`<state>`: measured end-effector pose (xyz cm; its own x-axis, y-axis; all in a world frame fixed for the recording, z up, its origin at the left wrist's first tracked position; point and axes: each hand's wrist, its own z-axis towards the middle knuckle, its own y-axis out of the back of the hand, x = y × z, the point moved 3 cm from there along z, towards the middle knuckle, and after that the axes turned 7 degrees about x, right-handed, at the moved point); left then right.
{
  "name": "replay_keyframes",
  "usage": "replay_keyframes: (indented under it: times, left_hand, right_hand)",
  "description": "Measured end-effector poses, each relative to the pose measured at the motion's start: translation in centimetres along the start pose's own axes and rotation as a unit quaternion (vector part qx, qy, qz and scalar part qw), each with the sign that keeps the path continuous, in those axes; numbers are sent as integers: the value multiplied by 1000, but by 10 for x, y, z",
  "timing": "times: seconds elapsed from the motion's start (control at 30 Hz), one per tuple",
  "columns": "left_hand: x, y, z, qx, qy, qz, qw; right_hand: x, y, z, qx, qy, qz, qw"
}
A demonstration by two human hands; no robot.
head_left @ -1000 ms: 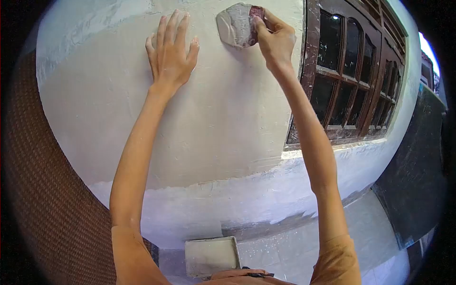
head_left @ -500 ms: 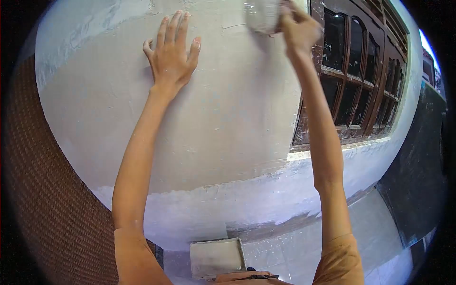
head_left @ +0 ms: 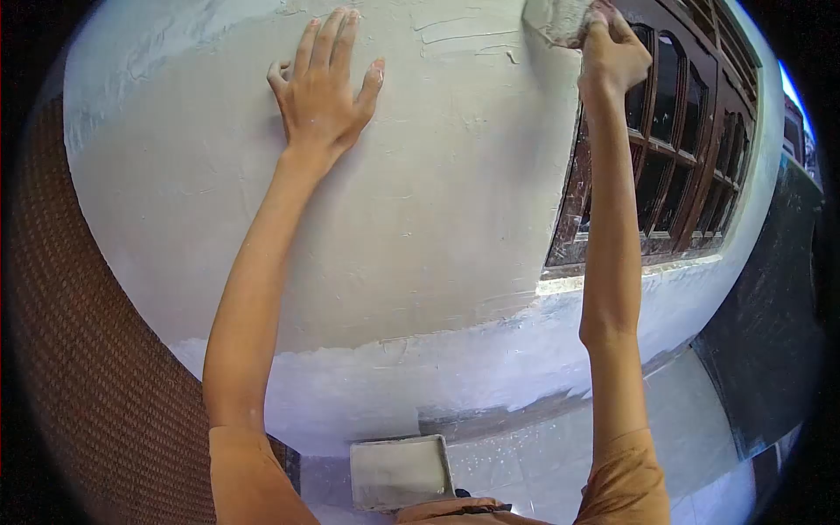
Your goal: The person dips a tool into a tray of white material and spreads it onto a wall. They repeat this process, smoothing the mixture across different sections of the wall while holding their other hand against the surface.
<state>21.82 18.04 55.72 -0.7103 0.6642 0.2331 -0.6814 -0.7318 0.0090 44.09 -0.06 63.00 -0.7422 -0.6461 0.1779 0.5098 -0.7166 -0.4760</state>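
My left hand (head_left: 325, 96) lies against the beige-coated wall (head_left: 420, 210), fingers spread and holding nothing. Whitish smears mark its fingertips. At the top right, my right hand (head_left: 615, 52) grips a broad, flat putty scraper (head_left: 557, 19) thickly smeared with off-white paste. The scraper is at the wall just left of the window frame, its top cut off by the view's edge. Thin ridges of paste run across the surface left of it. On the floor below, a rectangular tray (head_left: 401, 472) contains smooth off-white paste.
A brown wooden window (head_left: 652, 166) with glass panes is right of the coated wall, above a pale sill (head_left: 630, 278). Woven matting (head_left: 105, 350) stands at left. A dark panel (head_left: 761, 315) leans at far right. Grey floor tiles (head_left: 525, 464) lie below.
My right hand has moved right with the scraper, toward the window frame. Fresh ridges show on the wall where it was. My left hand has shifted slightly up and right.
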Motion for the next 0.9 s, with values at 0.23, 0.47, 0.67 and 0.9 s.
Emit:
replay_keyframes:
  times: [0.23, 0.47, 0.67, 0.9]
  left_hand:
    - [-1, -3, 1, -8, 10, 11, 1000]
    - [-2, -3, 1, -19, 1, 5, 1000]
    - [0, -4, 0, -5, 17, -3, 1000]
    - [3, -1, -1, -4, -2, -17, 1000]
  right_hand:
    - [-11, -47, -50, 223, -60, 33, 972]
    - [-45, 49, 6, 56, 23, 64, 996]
    - [-46, -13, -60, 175, -51, 23, 983]
    - [-26, 60, -32, 25, 9, 65, 998]
